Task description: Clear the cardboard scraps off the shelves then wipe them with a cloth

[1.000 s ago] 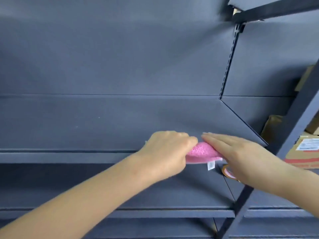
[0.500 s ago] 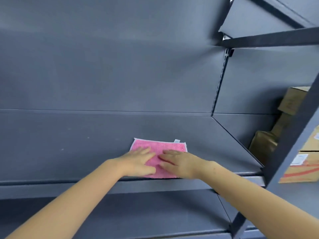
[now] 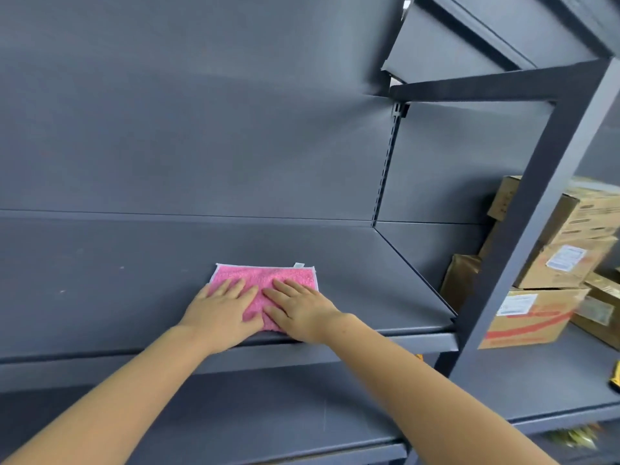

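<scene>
The pink cloth (image 3: 265, 274) lies spread flat on the dark grey shelf (image 3: 117, 280), near the front edge and a little right of the shelf's middle. It is a rectangle of nubbly, terry-like fabric with a thin pale border along its far and side edges. A small white tag (image 3: 299, 265) sticks out from the far edge near its right corner. Its near edge reaches almost to the shelf's front lip (image 3: 369, 344).

Both hands rest palm-down on the near half of the cloth, side by side and nearly touching. The left hand (image 3: 221, 310) covers the left part and the right hand (image 3: 302, 313) the right part. Their fingers are straight and slightly spread, pressing the fabric to the shelf rather than pinching or curling round it. Both bare forearms reach in from the bottom of the view.

The shelf surface shows a few faint pale specks to the left of the cloth. Behind it stands a plain grey back panel (image 3: 201, 129), with a slotted upright (image 3: 385, 162) at the panel's right end. A thick grey frame post (image 3: 523, 229) slants down at the right, and past it cardboard boxes (image 3: 536, 317) are stacked on the neighbouring shelf, the lowest bearing red stripes and a white label. A lower shelf (image 3: 268, 414) runs beneath the arms.
</scene>
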